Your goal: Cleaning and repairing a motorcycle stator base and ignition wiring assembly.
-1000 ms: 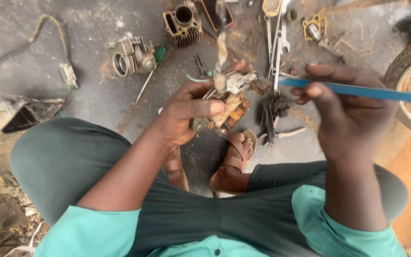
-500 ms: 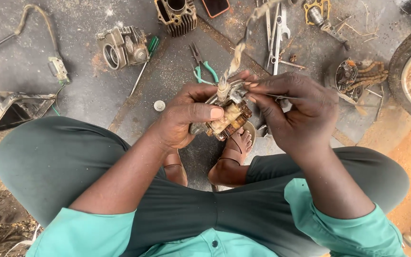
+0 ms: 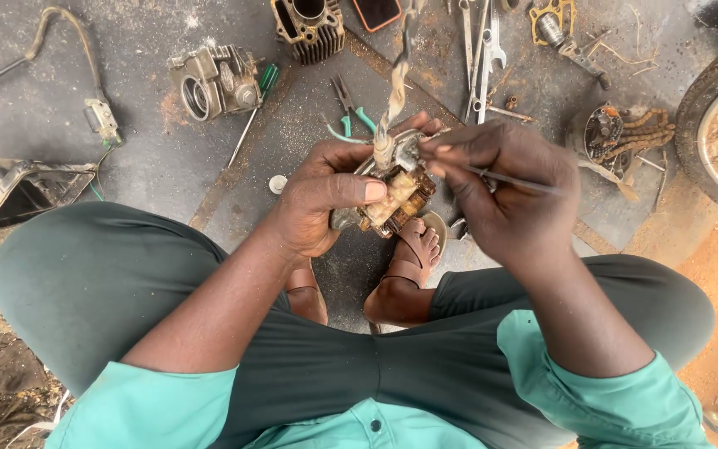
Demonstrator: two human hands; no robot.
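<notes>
Now I am working on a stator coil above my feet.
My left hand closes around it; my right hand pinches a thin rod, which I must guide carefully.

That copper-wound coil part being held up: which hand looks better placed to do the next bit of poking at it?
Probably the right hand: it already pinches a thin metal pick with its fingertips at the coil part. The left hand is wrapped around that part, holding it.
</notes>
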